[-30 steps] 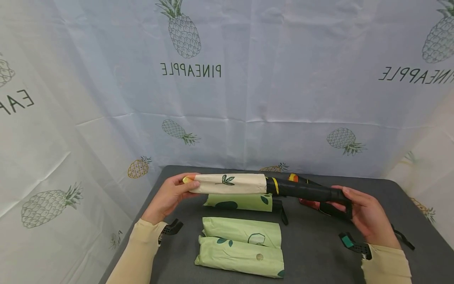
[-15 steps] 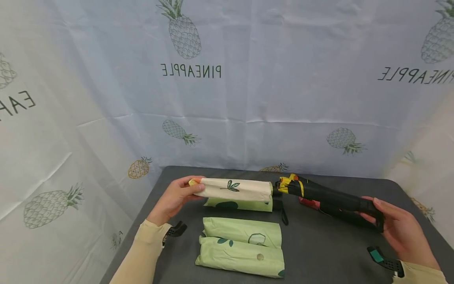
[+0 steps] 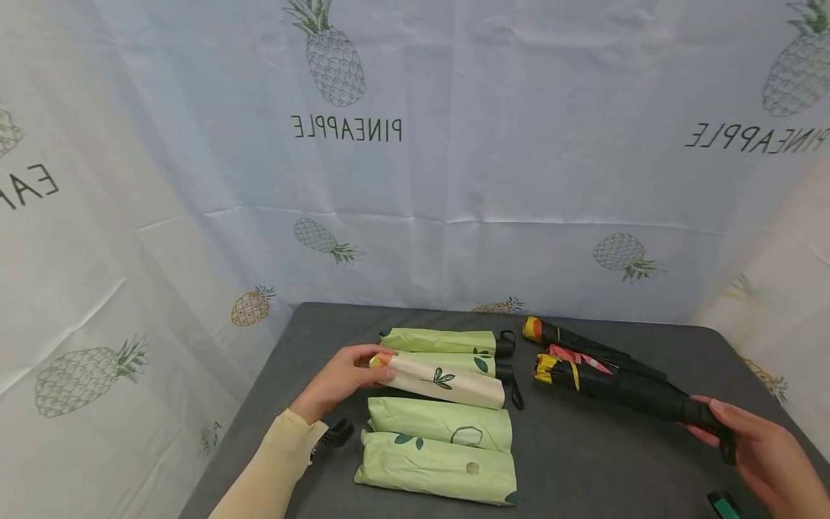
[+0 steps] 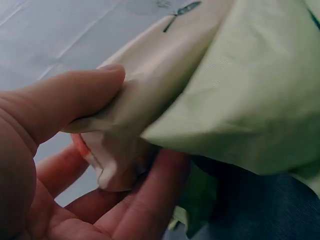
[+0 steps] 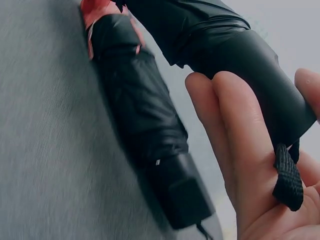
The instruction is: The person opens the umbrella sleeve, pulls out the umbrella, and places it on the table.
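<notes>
My left hand (image 3: 344, 378) pinches the closed end of a cream umbrella sleeve (image 3: 447, 380) printed with a dark leaf sprig. In the left wrist view the thumb presses on the cream cloth (image 4: 145, 75), with fingers beneath it. The sleeve lies slanted over a green umbrella sleeve in the head view. At the right, my right hand (image 3: 768, 450) grips a folded black umbrella (image 3: 629, 393) by its handle; its yellow-edged tip points left. In the right wrist view a black wrist strap (image 5: 289, 182) hangs from that handle.
Two green-sleeved umbrellas (image 3: 437, 340) with black handles lie at the back. Two more green sleeves (image 3: 437, 468) lie in front. Beyond the held umbrella are a black umbrella with a yellow-red tip (image 3: 533, 330) and one with pink cloth (image 3: 570, 355). A pineapple-print curtain (image 3: 447, 267) surrounds the grey table (image 3: 583, 483).
The black umbrella has come out of the cream sleeve and moved right and nearer with my right hand. My left hand has lowered the sleeve toward the green ones, uncovering the back umbrella.
</notes>
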`<state>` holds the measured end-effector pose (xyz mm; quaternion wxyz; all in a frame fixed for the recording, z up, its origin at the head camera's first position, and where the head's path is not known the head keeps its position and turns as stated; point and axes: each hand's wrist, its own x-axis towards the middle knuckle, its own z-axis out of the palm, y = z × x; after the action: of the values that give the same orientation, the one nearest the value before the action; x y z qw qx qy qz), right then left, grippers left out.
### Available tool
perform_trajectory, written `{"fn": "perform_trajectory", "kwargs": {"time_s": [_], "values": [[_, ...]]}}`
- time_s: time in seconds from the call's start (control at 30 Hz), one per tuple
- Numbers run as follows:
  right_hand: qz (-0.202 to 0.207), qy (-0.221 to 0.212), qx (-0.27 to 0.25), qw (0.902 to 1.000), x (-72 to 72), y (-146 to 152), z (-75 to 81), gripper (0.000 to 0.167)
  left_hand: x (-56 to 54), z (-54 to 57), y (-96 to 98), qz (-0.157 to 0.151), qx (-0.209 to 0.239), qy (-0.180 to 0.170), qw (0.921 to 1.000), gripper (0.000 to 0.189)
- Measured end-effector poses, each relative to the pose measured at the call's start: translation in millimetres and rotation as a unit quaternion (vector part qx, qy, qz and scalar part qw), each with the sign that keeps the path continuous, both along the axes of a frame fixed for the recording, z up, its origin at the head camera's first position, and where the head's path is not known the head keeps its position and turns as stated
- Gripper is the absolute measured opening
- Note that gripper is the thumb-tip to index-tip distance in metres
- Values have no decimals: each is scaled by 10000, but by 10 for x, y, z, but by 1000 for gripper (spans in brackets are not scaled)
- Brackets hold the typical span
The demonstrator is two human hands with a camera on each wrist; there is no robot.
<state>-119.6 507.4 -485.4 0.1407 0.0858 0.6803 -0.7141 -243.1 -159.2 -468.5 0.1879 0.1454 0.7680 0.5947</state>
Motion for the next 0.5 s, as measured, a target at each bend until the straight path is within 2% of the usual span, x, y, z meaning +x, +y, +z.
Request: {"fn": "perform_trajectory", "kwargs": {"time_s": [0.1, 0.13, 0.3, 0.4, 0.5], "values": [[-135, -555, 482, 9972, 9, 48, -56, 22, 48, -50, 7, -191, -294, 239, 9991, 48], [-119, -750, 544, 9956, 9, 63, -70, 28, 63, -59, 10, -238, -438, 347, 9982, 47], [156, -1337, 890, 9869, -6, 138, -110, 85, 124, -71, 13, -386, -1137, 993, 9878, 44], [207, -1497, 1117, 9822, -18, 187, -140, 95, 141, -72, 11, -459, -1379, 1259, 9813, 43], [215, -1542, 1288, 9794, -16, 248, -197, 99, 151, -71, 13, -599, -1439, 1360, 9784, 41]]}}
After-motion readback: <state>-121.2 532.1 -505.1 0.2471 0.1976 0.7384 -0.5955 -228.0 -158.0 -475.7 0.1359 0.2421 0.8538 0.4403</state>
